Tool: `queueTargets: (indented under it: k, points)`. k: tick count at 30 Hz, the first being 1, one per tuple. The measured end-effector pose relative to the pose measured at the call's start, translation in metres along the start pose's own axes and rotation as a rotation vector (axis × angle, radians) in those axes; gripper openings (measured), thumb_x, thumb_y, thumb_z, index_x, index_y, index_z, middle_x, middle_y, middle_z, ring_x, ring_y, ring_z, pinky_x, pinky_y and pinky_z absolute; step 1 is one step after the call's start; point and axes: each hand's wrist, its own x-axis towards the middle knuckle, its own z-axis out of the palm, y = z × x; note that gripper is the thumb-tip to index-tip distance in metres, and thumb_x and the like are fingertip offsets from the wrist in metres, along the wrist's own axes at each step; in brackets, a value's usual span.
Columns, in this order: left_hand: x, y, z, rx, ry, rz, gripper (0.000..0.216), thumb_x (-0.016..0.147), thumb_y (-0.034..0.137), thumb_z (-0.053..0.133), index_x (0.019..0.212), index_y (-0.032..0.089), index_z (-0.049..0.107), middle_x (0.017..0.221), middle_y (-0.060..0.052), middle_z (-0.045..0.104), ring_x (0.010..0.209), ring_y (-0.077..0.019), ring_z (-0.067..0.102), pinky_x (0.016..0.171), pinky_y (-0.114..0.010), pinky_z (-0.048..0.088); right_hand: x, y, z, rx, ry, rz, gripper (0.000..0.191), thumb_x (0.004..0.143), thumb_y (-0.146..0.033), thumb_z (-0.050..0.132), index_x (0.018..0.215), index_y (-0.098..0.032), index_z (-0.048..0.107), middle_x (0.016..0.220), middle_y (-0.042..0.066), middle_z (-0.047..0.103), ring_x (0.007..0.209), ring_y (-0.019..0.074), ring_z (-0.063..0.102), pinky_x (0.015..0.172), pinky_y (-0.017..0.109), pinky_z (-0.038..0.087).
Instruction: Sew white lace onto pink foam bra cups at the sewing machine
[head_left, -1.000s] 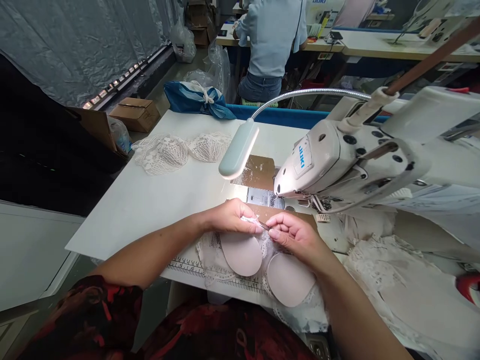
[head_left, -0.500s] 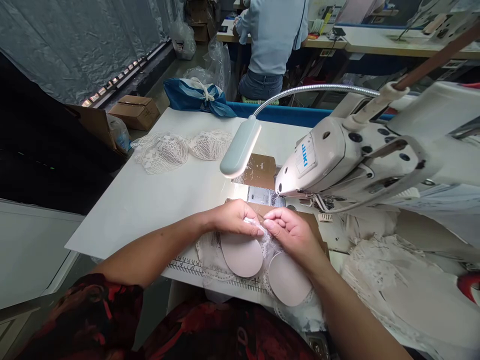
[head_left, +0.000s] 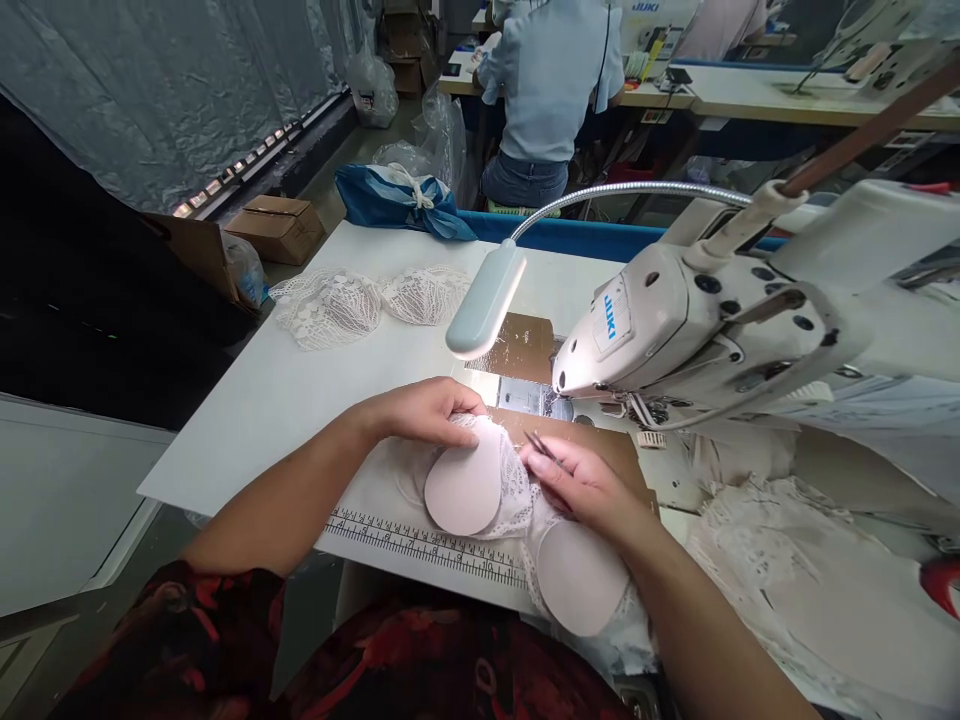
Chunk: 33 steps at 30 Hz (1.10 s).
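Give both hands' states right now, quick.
Left hand: closed, pinching a lace-trimmed cup by its top edge.
Right hand: closed, holding a slim dark tool.

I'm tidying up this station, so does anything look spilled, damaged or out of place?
One oddity: the brown sheet beyond the metal plate looks marred by pale flecks, perhaps wear or lint. Nothing looks spilled, and the cupped lace piece shows no obvious damage.

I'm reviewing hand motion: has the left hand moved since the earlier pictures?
Yes: the left hand has shifted leftward, away from the sewing machine.
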Motion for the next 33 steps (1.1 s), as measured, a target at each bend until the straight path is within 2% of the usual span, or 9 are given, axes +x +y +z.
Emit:
queueTargets:
  k: [3,7,11,16,19,23,26,28,33]
  points:
    - [0.002,0.003,0.007,-0.033,0.041,0.032,0.024,0.079,0.031,0.067,0.094,0.013,0.066,0.086,-0.004,0.062,0.077,-0.0140,0.056,0.063,-0.020,0.043,0.004,0.003,0.006,0.091,0.143,-0.012,0.032,0.085,-0.050,0.055,0.097,-0.021,0.059,0.079,0.001,0.058,0.067,0.0143,0.052,0.061,0.027,0.043]
    - [0.009,0.005,0.019,-0.032,0.096,0.078,0.023,0.078,0.032,0.068,0.092,0.015,0.067,0.086,-0.002,0.061,0.077,-0.0131,0.055,0.065,-0.021,0.043,0.004,0.002,0.011,-0.047,0.188,-0.036,0.025,0.083,-0.044,0.060,0.080,-0.020,0.058,0.072,-0.001,0.054,0.066,0.0135,0.049,0.059,0.026,0.040]
    - [0.016,0.003,0.028,-0.073,0.153,0.089,0.025,0.076,0.032,0.070,0.094,0.015,0.065,0.085,-0.001,0.060,0.077,-0.0128,0.054,0.065,-0.021,0.042,0.001,-0.001,0.009,-0.063,0.194,-0.077,0.024,0.086,-0.042,0.055,0.082,-0.019,0.061,0.073,0.000,0.057,0.067,0.0146,0.051,0.060,0.027,0.042]
    - [0.022,-0.002,0.033,-0.215,0.087,0.013,0.024,0.078,0.034,0.070,0.089,0.012,0.067,0.077,-0.001,0.059,0.069,-0.0118,0.052,0.059,-0.021,0.041,-0.001,0.000,0.007,-0.017,0.251,-0.111,0.024,0.085,-0.038,0.059,0.099,-0.020,0.064,0.093,0.004,0.065,0.086,0.0183,0.059,0.078,0.031,0.047]
    - [0.023,-0.006,0.034,-0.315,0.047,-0.002,0.025,0.078,0.033,0.070,0.091,0.012,0.068,0.074,-0.001,0.060,0.066,-0.0115,0.053,0.060,-0.022,0.042,0.000,0.004,0.007,0.043,0.307,-0.084,0.029,0.082,-0.039,0.062,0.104,-0.020,0.063,0.094,0.005,0.065,0.085,0.0175,0.059,0.078,0.031,0.048]
    - [0.023,-0.008,0.035,-0.371,0.069,-0.033,0.030,0.075,0.039,0.074,0.088,0.012,0.071,0.072,-0.003,0.062,0.066,-0.0136,0.056,0.061,-0.025,0.044,0.000,0.008,0.006,0.232,0.252,-0.062,0.039,0.084,-0.047,0.059,0.112,-0.020,0.056,0.084,0.003,0.062,0.064,0.0123,0.055,0.061,0.028,0.047]
    - [0.023,-0.008,0.036,-0.386,0.107,-0.067,0.031,0.073,0.040,0.076,0.084,0.011,0.072,0.069,-0.003,0.063,0.065,-0.0142,0.057,0.061,-0.026,0.045,-0.002,0.008,0.005,0.282,0.247,-0.059,0.038,0.086,-0.050,0.055,0.109,-0.020,0.056,0.076,0.001,0.058,0.054,0.0095,0.047,0.053,0.026,0.043]
    - [0.024,-0.009,0.036,-0.396,0.115,-0.070,0.031,0.074,0.040,0.076,0.085,0.012,0.073,0.074,-0.004,0.066,0.069,-0.0157,0.060,0.064,-0.027,0.047,-0.003,0.007,0.004,0.257,0.252,-0.054,0.036,0.085,-0.049,0.056,0.107,-0.019,0.059,0.073,0.000,0.057,0.056,0.0101,0.048,0.056,0.026,0.043]
    - [0.027,-0.012,0.036,-0.438,0.087,-0.019,0.035,0.074,0.040,0.077,0.097,0.013,0.074,0.096,-0.010,0.071,0.094,-0.0234,0.064,0.082,-0.032,0.050,-0.003,0.005,0.003,0.135,0.163,-0.078,0.034,0.084,-0.046,0.059,0.104,-0.019,0.061,0.076,0.002,0.059,0.069,0.0143,0.054,0.064,0.028,0.046]
